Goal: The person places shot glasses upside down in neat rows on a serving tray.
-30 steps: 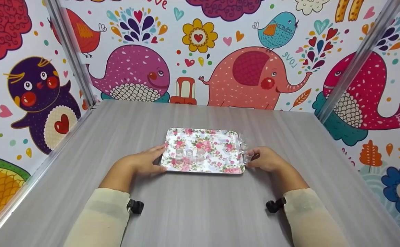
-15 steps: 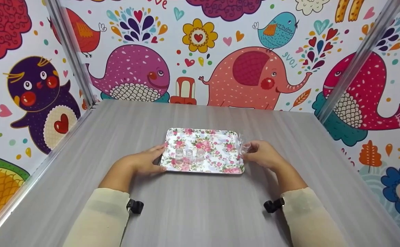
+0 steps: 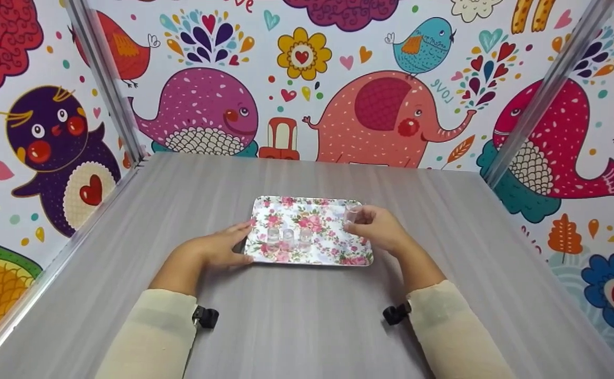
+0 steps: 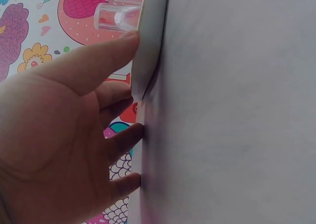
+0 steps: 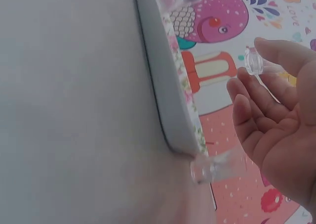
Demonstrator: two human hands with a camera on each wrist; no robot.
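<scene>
A white tray with pink flowers point(image 3: 333, 247) lies on the grey table. Three small clear cups point(image 3: 305, 239) stand in a row on its left half. My left hand point(image 3: 221, 248) touches the tray's left edge with spread, fairly straight fingers; the left wrist view shows the thumb point(image 4: 121, 48) at the rim. Over the tray's right part, my right hand point(image 3: 383, 229) pinches another clear cup point(image 3: 350, 213) between thumb and fingertips. The right wrist view shows that cup point(image 5: 254, 62) raised above the tray surface, its other fingers loosely bent.
Beside the tray's right end, a further clear cup point(image 5: 217, 167) stands on the table; the right hand hides it in the head view. Cartoon-printed walls point(image 3: 207, 110) enclose the table's back and sides, with metal posts point(image 3: 109, 79) at the corners.
My right hand has lifted the clear cup from beside the tray's right edge and carried it left and away, over the tray. The left hand stays at the left edge.
</scene>
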